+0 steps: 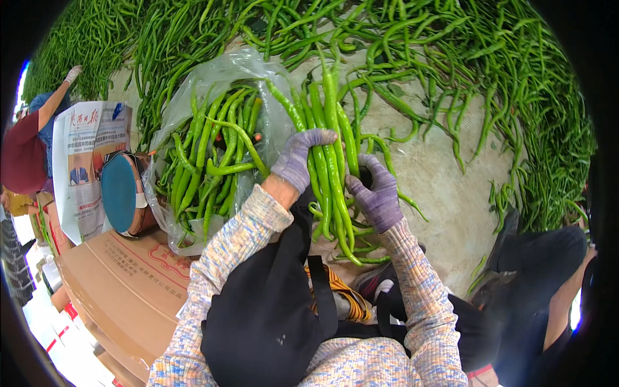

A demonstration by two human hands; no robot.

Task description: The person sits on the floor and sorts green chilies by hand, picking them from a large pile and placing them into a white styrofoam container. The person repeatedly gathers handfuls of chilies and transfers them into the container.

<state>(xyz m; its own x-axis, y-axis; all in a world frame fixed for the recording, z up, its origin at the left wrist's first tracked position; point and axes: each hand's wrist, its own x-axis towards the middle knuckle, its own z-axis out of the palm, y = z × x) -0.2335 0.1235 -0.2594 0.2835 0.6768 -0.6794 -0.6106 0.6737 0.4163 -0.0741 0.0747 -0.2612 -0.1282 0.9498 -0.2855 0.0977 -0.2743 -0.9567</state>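
Observation:
My left hand, in a purple knit glove, grips a bundle of long green chili peppers above the floor, its fingers wrapped over the upper part. On the bundle's right side, the thumb of my right hand, gloved alike, is at the peppers; whether its curled fingers hold one cannot be told. Left of the bundle, a clear plastic bag lies spread around many more green chili peppers, most of them lengthwise.
Heaps of green chili peppers cover much of the pale floor. At left are a cardboard box, a round blue-topped object and a newspaper. One person is at far left; another person's dark-clothed leg is at right.

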